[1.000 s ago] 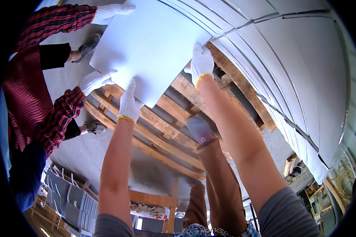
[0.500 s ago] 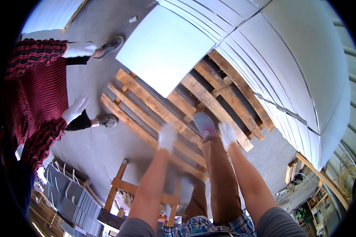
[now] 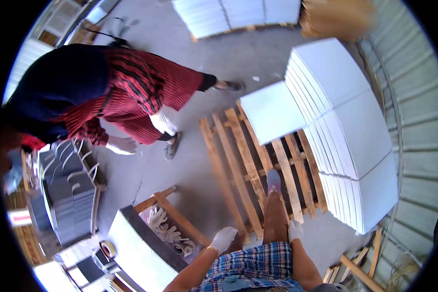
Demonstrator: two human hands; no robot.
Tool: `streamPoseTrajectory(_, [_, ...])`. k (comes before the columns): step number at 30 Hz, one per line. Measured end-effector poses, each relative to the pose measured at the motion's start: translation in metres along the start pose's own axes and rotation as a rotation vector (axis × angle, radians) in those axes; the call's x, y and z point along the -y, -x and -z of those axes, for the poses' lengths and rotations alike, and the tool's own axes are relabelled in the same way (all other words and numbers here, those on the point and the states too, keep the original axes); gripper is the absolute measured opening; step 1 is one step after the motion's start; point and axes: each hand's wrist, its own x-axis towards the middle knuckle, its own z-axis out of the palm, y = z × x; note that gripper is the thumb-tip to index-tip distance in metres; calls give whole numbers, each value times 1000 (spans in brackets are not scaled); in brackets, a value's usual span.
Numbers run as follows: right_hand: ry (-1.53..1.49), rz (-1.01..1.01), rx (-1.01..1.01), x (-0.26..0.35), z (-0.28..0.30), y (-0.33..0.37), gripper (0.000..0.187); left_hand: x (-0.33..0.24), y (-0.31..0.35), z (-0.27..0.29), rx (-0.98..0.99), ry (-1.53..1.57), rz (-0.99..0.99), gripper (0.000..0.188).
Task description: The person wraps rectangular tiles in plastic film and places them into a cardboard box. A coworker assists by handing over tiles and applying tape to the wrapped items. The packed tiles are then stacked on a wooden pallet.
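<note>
My left hand point(image 3: 224, 239), in a white glove, hangs loosely beside my left thigh with its fingers slightly bent and nothing in it. Against my right side is my right hand point(image 3: 295, 230), also white-gloved, loose and holding nothing I can see. My right foot point(image 3: 274, 181) in a grey and pink shoe is over the slats of a wooden pallet point(image 3: 250, 168). A white square panel point(image 3: 273, 112) lies at the pallet's far end. Beside it, a tall stack of white panels point(image 3: 336, 141) covers the pallet's right side.
A co-worker point(image 3: 146, 82) in red striped clothes and white gloves walks at the left. Near my left, a wooden-framed stand point(image 3: 185, 221) and a white slab point(image 3: 141, 248) border a heap of gloves point(image 3: 168, 231). Grey panels point(image 3: 73, 194) are stacked farther left; more white stacks point(image 3: 236, 17) stand beyond.
Both my hands have drawn back from over the pallet toward my body. My view has shifted, showing more of the room. The co-worker appears turned and in mid-stride.
</note>
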Motion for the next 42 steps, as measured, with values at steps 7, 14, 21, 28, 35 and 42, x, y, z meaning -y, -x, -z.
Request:
streamPoseTrajectory(7, [-248,515,-10,115,11,151,48,-61,146,107,-248,406,217,50])
streamPoseTrajectory(14, [52,633,-110,82,7,264,43,30,343,105,-500,541,444,51])
streamPoseTrajectory(21, [-84,717,263,108,-5,227,43,76,457,12,-778,613,539,51])
streamPoseTrajectory(28, [86,606,811,64,-57,347,32,59,491,-87,-813,701,580,57])
streamPoseTrajectory(35, [650,776,932,-85,-56,335,28,21,576,-223,-925,789,831,57])
streamPoseTrajectory(42, [1468,899,879,-138,-69,269,32,4,664,-322,-1095,841,1066,52])
